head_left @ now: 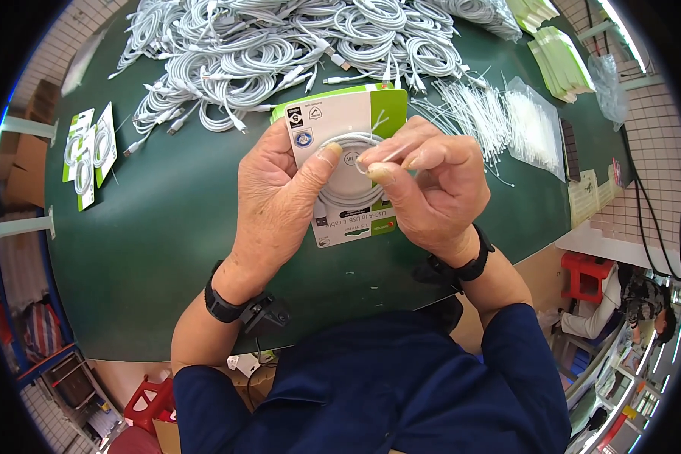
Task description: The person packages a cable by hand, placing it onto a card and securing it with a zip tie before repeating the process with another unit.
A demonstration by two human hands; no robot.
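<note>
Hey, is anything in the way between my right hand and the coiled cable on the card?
Nothing visible: your right hand pinches a thin white tie by the right side of the coiled cable; your left hand grips the card from the left.

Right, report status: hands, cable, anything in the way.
Left hand grips card, thumb on coiled cable. Right hand pinches thin white strip beside cable. Cable heap farther back; nothing seen blocking either hand.

Bright light, strongly curved edges
</note>
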